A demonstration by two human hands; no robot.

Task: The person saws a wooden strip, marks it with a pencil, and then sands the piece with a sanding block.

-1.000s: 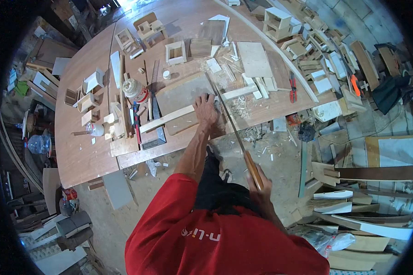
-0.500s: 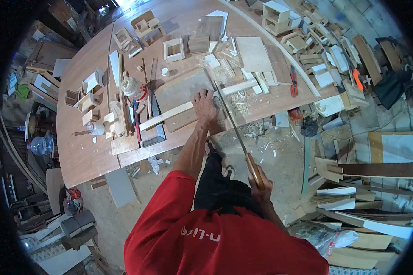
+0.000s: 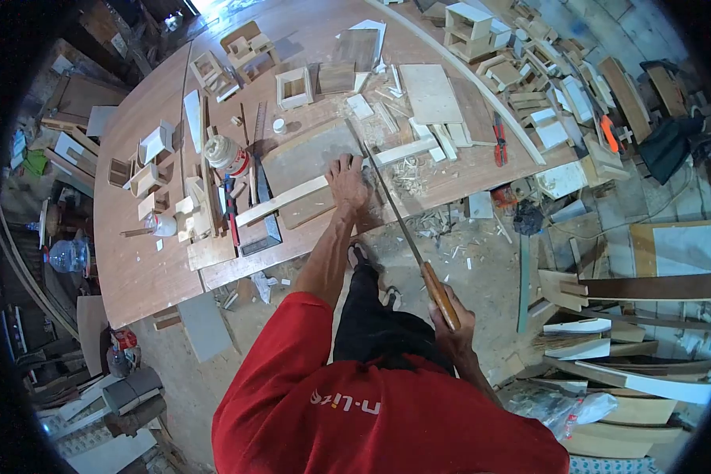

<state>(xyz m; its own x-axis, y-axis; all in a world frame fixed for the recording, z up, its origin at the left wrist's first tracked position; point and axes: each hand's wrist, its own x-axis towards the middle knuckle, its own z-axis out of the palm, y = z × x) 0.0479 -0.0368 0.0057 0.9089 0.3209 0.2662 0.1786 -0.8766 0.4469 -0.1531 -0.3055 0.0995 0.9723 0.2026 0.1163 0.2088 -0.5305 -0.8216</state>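
One saw [image 3: 408, 235] in the right hand [image 3: 455, 321], left hand [image 3: 347, 185] on wooden strip [image 3: 284, 199]

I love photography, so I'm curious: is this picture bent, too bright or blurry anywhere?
Head view: strongly bowed, the table curving at its left edge; white glare at the top, left of centre; black corners; saw fairly sharp, its teeth too small to tell.

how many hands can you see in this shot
2: the left hand lies on the pale wood strip, and the right hand grips the saw. No others show, though the picture's dark edges could hide something.
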